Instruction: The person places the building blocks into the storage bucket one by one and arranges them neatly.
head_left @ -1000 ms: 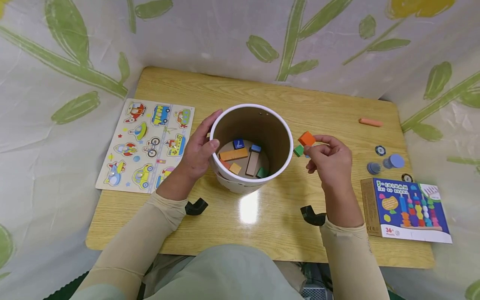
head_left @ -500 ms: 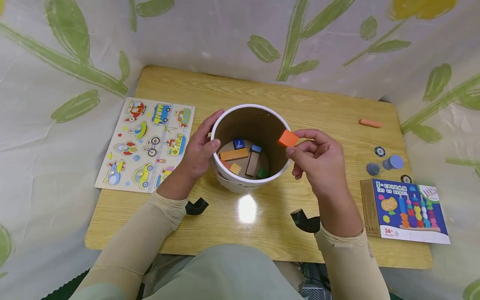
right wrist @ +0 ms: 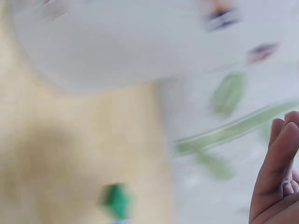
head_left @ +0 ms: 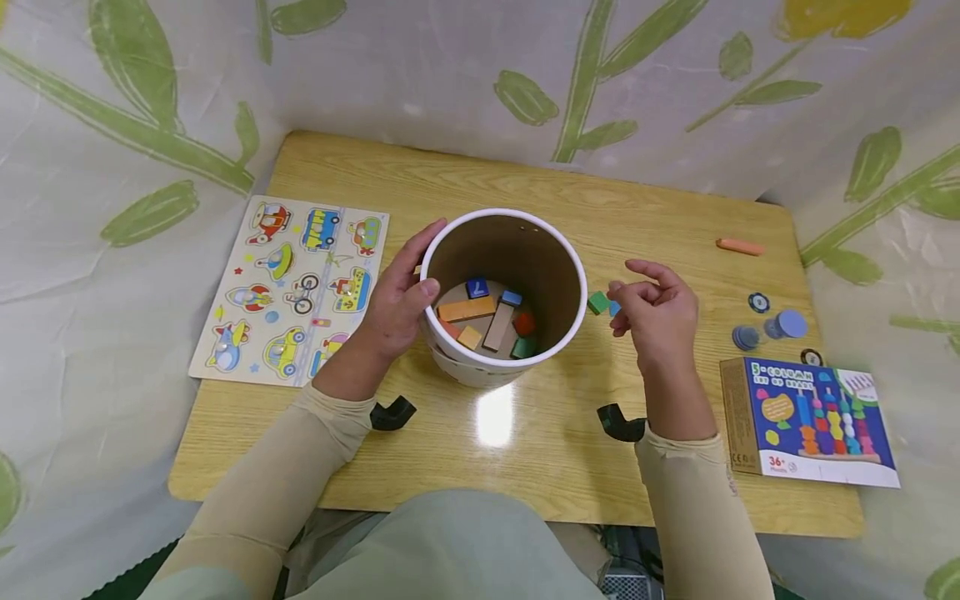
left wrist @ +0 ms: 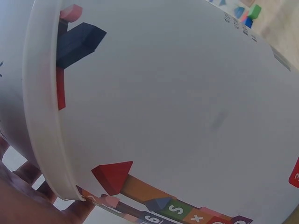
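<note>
Backdrop (head_left: 420, 83): a wrinkly white sheet with big green stems and leaves painted on it, and a yellow flower at the top right.
Table (head_left: 360, 167): light wood with a shiny spot near the front.
Bucket (head_left: 483, 375): round and white, standing upright in the middle of the table. The left wrist view shows blocks and letters printed on its side.
Inside the bucket: a blue block (head_left: 477, 288), a long orange block (head_left: 467, 309), a grey-brown plank (head_left: 500, 327) with a small blue block (head_left: 511, 297) at its far end, a yellow-orange block (head_left: 470, 337), a red-orange block (head_left: 523, 323) and a dark green block (head_left: 524, 347), all down at the bottom.
Left hand (head_left: 396, 308): grips the bucket's rim, thumb over the top and fingers around the outside.
Right hand (head_left: 663, 312): holds nothing; its fingers are loosely bent, with thumb and pointing finger apart.
By the right hand: a bright green block (head_left: 597, 302) and a light blue block (head_left: 614, 308), just outside the bucket. I cannot tell if the thumb touches the blue one.
Puzzle board (head_left: 288, 287): flat on the left, with a helicopter, a bus, a bike and a car.
Bead box (head_left: 821, 417): blue and white, lying at the right edge.
Far right: an orange stick (head_left: 740, 247), two round black discs (head_left: 760, 302) and a clear toy with blue ends (head_left: 791, 323).
</note>
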Demonstrator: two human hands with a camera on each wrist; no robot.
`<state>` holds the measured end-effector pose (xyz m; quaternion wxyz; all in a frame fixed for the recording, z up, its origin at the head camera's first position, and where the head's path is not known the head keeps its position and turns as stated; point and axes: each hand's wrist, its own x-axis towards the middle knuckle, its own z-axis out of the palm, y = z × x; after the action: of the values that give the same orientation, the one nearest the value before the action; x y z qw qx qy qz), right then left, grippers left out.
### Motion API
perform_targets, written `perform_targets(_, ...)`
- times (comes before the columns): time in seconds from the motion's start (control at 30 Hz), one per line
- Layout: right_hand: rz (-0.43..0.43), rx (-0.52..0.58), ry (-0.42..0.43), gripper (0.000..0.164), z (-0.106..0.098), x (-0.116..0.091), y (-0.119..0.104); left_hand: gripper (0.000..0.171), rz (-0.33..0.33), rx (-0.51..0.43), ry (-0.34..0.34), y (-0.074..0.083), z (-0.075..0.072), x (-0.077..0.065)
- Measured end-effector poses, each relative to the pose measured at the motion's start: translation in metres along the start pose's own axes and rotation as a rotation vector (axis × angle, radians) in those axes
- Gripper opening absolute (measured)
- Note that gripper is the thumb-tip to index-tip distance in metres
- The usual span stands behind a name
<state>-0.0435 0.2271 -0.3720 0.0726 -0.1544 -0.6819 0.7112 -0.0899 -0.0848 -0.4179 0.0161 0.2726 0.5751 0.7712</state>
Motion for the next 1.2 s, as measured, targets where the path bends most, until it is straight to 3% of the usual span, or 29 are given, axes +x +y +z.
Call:
perform_targets(0.2, 0.240, -0.065, 0.051, 0.045, -0.015, 0.021, 0.057, 0.065, -0.002, 0.000, -0.005, 0.002, 0.000, 0.000)
perform_targets(0.5, 0.342, -0.115, 0.081, 0.054, -0.027, 0.038, 0.108, 0.065, -0.029, 0.016, -0.001, 0.004, 0.001, -0.001)
perform_targets(0.67, 0.367, -0.195, 0.110, 0.058, -0.027, 0.043, 0.118, 0.065, -0.020, 0.010, -0.007, 0.003, 0.000, -0.001)
perform_targets(0.77, 0.354, -0.242, 0.118, 0.051, -0.025, 0.045, 0.120, 0.065, -0.016, 0.004, -0.004, 0.003, 0.000, -0.001)
perform_targets(0.93, 0.343, -0.246, 0.129, 0.037, -0.024, 0.047, 0.121, 0.065, -0.023, 0.009, -0.004, 0.004, 0.001, -0.001)
perform_targets(1.2, 0.339, -0.286, 0.111, 0.039, -0.025, 0.043, 0.116, 0.066, -0.029, 0.028, -0.002, 0.004, 0.000, -0.001)
